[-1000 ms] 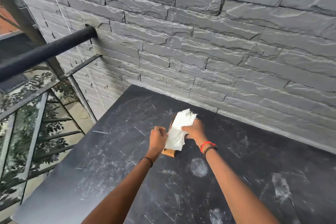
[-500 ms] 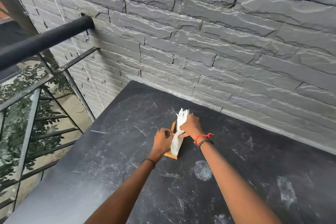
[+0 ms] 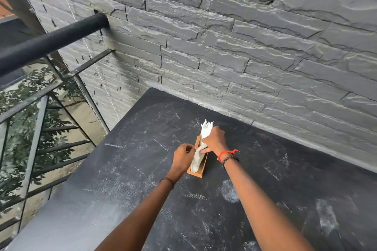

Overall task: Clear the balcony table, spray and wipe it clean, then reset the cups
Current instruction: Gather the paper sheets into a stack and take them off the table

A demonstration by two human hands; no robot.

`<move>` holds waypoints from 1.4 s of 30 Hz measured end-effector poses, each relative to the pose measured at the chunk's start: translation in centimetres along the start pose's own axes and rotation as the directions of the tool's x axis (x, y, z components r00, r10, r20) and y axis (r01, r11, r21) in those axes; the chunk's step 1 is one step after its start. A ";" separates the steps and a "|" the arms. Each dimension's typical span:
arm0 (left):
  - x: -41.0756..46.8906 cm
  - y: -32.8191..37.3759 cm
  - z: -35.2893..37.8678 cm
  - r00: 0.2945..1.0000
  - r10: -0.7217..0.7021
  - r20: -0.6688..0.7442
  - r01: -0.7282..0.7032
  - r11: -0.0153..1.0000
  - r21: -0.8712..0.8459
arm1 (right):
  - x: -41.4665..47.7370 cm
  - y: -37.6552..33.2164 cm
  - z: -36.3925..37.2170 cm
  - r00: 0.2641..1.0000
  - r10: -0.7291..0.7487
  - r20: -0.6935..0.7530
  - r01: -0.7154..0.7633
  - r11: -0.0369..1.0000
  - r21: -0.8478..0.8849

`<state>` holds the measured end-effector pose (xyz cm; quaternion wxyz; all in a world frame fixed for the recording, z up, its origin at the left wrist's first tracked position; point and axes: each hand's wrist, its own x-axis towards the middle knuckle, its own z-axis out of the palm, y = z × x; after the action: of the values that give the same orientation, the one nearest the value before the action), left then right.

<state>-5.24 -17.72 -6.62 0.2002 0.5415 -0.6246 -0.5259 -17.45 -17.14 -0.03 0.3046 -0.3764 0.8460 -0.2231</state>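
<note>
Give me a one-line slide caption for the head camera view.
Right hand presses white napkins into a wooden holder on the scuffed black table; left hand beside it.

1. Bench (image 3: 142,169): dark, scuffed top with pale smears, set against a grey stone-faced wall (image 3: 224,36).
2. Wooden holder (image 3: 199,170): stands on the bench, carrying a bunch of white napkins (image 3: 205,128) upright.
3. Right hand (image 3: 214,139): closed around the napkins from the right side; red and beaded bands at the wrist.
4. Left hand (image 3: 182,156): curled, pressed against the holder's left side.
5. Black railing (image 3: 51,43): at left, foliage beyond it.
</note>
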 end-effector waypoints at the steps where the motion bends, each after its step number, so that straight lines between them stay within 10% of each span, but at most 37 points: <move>1: 0.0 0.1 0.0 1.000 -0.008 -0.005 0.008 1.000 -0.001 | 0.0 0.3 0.1 1.000 -0.009 -0.002 0.009 1.000 -0.005; 7: 0.3 -0.2 -0.1 1.000 -0.021 -0.005 0.021 1.000 -0.014 | -0.2 1.2 0.4 0.996 -0.034 -0.082 0.032 0.999 -0.025; 14: 0.1 -0.1 -0.3 0.996 -0.007 0.092 0.006 1.000 0.008 | -0.3 3.7 1.1 0.963 0.136 -0.232 -0.051 0.939 0.340; 21: -1.0 0.2 -0.5 0.992 -0.009 0.124 0.017 0.998 -0.063 | -1.7 4.6 3.0 0.943 0.320 0.093 -0.281 0.615 0.736; 42: -12.1 -2.3 -6.7 0.975 -0.078 -0.207 0.006 0.944 -0.329 | -9.8 1.2 8.1 0.996 -0.004 0.094 -0.053 0.798 0.601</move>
<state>5.38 -9.63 -2.31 0.3425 0.5685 -0.4916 -0.5638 -7.29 -10.00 -3.08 0.4491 -0.2588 0.7213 -0.4593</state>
